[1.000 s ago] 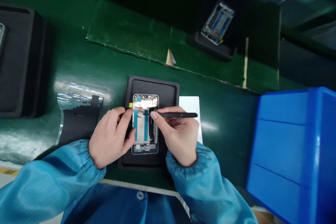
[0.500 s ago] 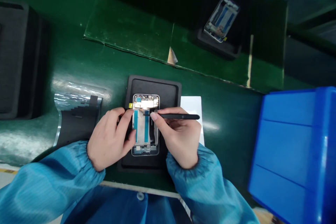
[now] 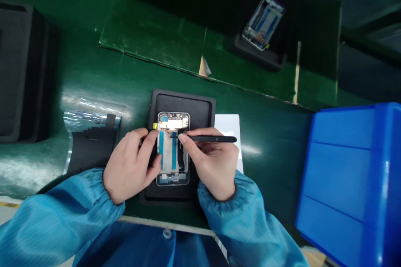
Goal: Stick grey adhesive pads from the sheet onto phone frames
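Note:
An opened smartphone [image 3: 169,150] lies face down in a black foam tray [image 3: 184,104], its circuit board at the top and blue strips over the bare battery bay. My left hand [image 3: 131,162] is at the phone's left edge, index finger and thumb pressed against the frame. In a pen-like pinch, my right hand [image 3: 213,158] holds a slim black pointed tool [image 3: 216,138]; whether it is tweezers or a spudger I cannot tell. Its thin tip is over the bay, just below the board. A black ribbon cable [image 3: 181,154] runs down the bay's right side.
A second opened phone [image 3: 263,23] sits in another black tray [image 3: 266,56] on a raised green shelf [image 3: 150,29]. To the right stands a blue plastic bin [image 3: 338,175]. Black trays [image 3: 12,75] are stacked at left, near a dark film sheet [image 3: 90,146]. White paper [image 3: 228,123] lies beneath my tray.
Both hands, the phone and the tool keep the same places relative to each other. The whole view has shifted only slightly.

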### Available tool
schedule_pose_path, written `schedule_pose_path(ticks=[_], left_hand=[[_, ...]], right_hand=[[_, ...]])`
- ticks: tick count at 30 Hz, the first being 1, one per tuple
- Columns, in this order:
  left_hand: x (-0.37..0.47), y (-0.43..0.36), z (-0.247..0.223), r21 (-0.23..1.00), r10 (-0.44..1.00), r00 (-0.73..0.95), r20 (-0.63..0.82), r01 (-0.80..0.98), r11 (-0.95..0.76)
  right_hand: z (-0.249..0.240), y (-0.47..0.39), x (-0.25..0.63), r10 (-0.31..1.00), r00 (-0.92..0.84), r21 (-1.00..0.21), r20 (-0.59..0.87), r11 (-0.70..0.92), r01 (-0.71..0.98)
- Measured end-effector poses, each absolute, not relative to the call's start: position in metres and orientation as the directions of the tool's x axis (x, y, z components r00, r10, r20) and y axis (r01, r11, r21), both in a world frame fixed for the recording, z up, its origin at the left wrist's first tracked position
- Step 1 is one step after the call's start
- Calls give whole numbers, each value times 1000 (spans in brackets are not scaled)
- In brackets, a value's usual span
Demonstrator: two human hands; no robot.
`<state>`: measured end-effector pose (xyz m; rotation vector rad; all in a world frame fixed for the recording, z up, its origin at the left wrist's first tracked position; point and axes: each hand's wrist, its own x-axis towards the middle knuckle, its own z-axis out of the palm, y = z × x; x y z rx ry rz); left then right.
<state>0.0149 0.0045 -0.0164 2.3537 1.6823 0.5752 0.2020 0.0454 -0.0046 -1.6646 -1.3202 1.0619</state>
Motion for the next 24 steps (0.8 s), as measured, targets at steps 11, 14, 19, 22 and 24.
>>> schedule_pose_path(ticks=[11,14,19,22,24], left_hand=[[14,4,-17,369,938,288,192,865,-341],[14,4,-18,379,939,283,196,861,-339],[14,3,-18,382,940,285,190,860,-338],[13,4,-18,379,939,290,182,861,-340],[13,4,-17,378,940,292,176,862,-338]], right_hand=[[-5,45,202,982,120,-914,-148,-182,363],[-5,45,202,981,122,-914,-152,-186,360],[-6,44,202,982,117,-913,-145,-179,366],[-6,44,203,982,115,-912,-151,-184,368],[-6,45,203,982,114,-911,-152,-184,368]])
